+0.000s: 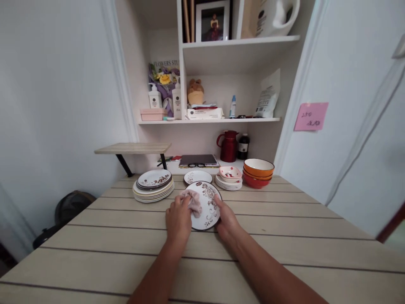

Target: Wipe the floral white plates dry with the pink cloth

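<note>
Firstly, one tabletop (294,230), slatted, its near edge cut off by the frame. Behind it, one shelf unit (240,57), top out of frame; a white container (276,19) up there is cropped too. Off the left side, a dark object (74,204), mostly hidden by the tabletop; cannot make out what.

Left stack (153,188): one patterned plate uppermost, dark rims under it, then several pale rims; too tight to count surely. One red jug (228,147), one dark bottle (243,147) beside it, label unreadable. Bowls (258,173): at least three, nested, orange over red. Small stack (229,179): a pink dish on several white saucers, exact number unclear. Rear plate (198,176): near edge hidden by the held plate (209,213).

That held plate, one, is tilted toward the viewer above the tabletop. Two hands: right (229,217) grips its right rim, thumb on the face, other fingers largely hidden behind; left (178,219) bunches one cloth (194,204) against the face, covering part of the pattern.
</note>
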`<state>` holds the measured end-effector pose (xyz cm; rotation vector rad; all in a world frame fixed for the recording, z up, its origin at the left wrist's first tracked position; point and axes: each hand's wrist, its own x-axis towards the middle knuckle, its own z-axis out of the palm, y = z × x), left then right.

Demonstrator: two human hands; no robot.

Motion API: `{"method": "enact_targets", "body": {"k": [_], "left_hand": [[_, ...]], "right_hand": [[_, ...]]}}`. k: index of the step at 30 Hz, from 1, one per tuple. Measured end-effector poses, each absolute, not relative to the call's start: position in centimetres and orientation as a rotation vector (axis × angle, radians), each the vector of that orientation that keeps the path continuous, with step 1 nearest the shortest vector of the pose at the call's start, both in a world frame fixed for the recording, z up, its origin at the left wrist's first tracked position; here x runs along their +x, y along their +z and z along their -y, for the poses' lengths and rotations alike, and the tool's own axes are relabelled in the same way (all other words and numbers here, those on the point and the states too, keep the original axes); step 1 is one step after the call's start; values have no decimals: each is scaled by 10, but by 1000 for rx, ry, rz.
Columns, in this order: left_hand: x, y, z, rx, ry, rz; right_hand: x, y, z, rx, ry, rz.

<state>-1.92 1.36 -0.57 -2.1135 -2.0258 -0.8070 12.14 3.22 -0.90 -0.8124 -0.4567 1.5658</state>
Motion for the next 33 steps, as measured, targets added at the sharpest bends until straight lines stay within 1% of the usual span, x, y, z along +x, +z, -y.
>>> {"method": "enact_targets", "body": {"k": [7,11,20,33], "left_hand": [[-19,-7,-12,-2254,-946,1708],[-17,-5,-9,-2222,-1024,1560],[-16,-6,-13,-2208,-933,1710],[-7,-3,-4,-2193,-875,1575]], "right_hand": [[130,-9,-34,-760,1543,401],[136,-5,-36,-717,1580,386],[133,-1,-34,-750,1586,342],[142,-1,-37,-732,1585,362]]}}
